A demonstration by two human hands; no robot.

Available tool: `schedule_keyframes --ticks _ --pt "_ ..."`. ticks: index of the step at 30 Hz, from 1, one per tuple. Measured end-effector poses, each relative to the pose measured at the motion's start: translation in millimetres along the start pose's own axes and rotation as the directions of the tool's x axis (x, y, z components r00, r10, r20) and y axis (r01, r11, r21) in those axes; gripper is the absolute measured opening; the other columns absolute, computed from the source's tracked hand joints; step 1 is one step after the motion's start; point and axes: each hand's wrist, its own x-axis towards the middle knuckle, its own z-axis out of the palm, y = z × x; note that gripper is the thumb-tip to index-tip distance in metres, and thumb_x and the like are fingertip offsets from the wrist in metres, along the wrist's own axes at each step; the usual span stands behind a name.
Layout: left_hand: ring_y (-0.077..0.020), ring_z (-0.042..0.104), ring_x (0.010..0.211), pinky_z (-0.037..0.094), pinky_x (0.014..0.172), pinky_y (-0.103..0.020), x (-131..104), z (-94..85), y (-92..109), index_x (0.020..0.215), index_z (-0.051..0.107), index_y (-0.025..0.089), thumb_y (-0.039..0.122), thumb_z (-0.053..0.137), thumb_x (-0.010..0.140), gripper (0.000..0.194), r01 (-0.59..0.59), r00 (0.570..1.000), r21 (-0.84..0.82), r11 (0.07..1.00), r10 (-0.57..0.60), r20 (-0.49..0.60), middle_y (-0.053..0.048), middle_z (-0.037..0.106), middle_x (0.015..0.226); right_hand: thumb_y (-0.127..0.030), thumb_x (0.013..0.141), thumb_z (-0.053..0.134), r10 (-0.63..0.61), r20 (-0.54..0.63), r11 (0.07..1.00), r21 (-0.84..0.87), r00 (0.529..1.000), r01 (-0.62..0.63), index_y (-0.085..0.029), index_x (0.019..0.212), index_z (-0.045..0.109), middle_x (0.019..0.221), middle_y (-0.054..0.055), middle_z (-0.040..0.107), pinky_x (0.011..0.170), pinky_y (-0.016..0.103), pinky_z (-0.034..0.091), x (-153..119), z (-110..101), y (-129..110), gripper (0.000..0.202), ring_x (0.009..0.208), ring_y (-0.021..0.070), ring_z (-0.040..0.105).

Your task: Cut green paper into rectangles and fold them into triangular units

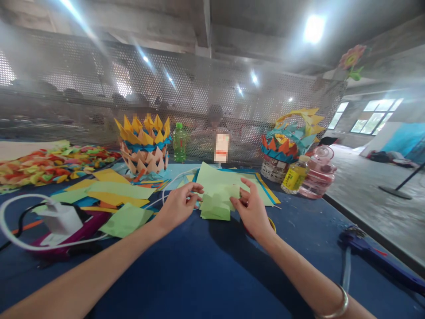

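Observation:
Light green paper sheets [215,192] stand in the middle, between my two hands. My left hand [181,201] is at their left edge, its fingers curved and apart, with nothing seen in them. On the right side, my right hand [250,206] has its thumb near the paper's edge and its index finger raised; its fingers are spread. Whether either hand touches the paper is hard to tell. Behind lies a stack of green, yellow and blue sheets [265,190]. A round yellow-rimmed object [272,225] is partly hidden behind my right hand.
Left: white charger [61,219] on a purple power strip [94,221], cables, loose paper [128,219], folded scraps [49,166], paper crowns [146,144]. Right: yellow bottle [294,177], pink bottle [317,177], more crowns [285,141], blue glue gun [381,257]. Green bottle [179,144] behind.

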Motion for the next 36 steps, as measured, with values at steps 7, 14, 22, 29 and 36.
schedule_keyframes --ticks 7,14,22,29,36 --pt "-0.021 0.07 0.08 0.055 0.063 -0.028 -3 4.2 11 0.105 0.06 0.014 0.042 0.071 0.074 0.043 0.201 0.979 -0.209 0.957 -0.188 0.081 -0.007 0.073 0.087 -0.03 0.083 0.062 -0.054 0.128 0.995 0.095 0.99 0.042 -0.02 0.132 0.04 0.071 -0.006 0.052 0.055 0.025 0.042 -10 11 -11 0.055 0.056 0.0121 0.047" --pt "-0.0161 0.066 0.057 0.049 0.057 -0.026 -4 2.6 9 0.095 0.064 0.014 0.032 0.086 0.059 0.047 0.322 0.945 -0.331 0.887 -0.279 0.171 -0.001 0.072 0.066 -0.032 0.086 0.06 -0.079 0.189 0.995 0.076 0.979 0.066 -0.02 0.132 0.041 0.086 0.0 0.06 0.058 0.024 0.044 -14 13 -5 0.052 0.059 0.011 0.051" --pt "-0.0173 0.07 0.067 0.054 0.067 -0.028 -2 0.2 8 0.082 0.069 0.014 0.033 0.089 0.054 0.039 0.321 0.947 -0.428 0.845 -0.299 0.12 -0.004 0.076 0.076 -0.014 0.083 0.053 -0.15 0.169 0.986 -0.044 0.974 0.16 -0.023 0.108 0.064 0.099 0.004 0.066 0.064 0.028 0.046 -15 9 -9 0.028 0.065 0.0131 0.055" --pt "-0.0153 0.068 0.065 0.053 0.065 -0.026 -5 3.1 9 0.083 0.07 0.014 0.034 0.089 0.056 0.038 0.311 0.951 -0.438 0.843 -0.273 0.147 -0.003 0.075 0.075 -0.024 0.073 0.072 -0.167 0.171 0.985 -0.013 0.971 0.172 -0.024 0.097 0.071 0.109 0.006 0.061 0.059 0.025 0.048 -16 11 -13 0.023 0.077 0.016 0.057" --pt "-0.0202 0.071 0.071 0.054 0.064 -0.026 -13 7.6 20 0.08 0.073 0.013 0.043 0.09 0.057 0.042 0.336 0.93 -0.445 0.83 -0.218 0.296 -0.008 0.075 0.076 -0.039 0.079 0.07 -0.082 0.062 0.995 0.055 0.995 0.079 -0.019 0.071 0.061 0.09 0.003 0.061 0.056 0.024 0.041 -12 8 -13 0.023 0.063 0.0118 0.05"
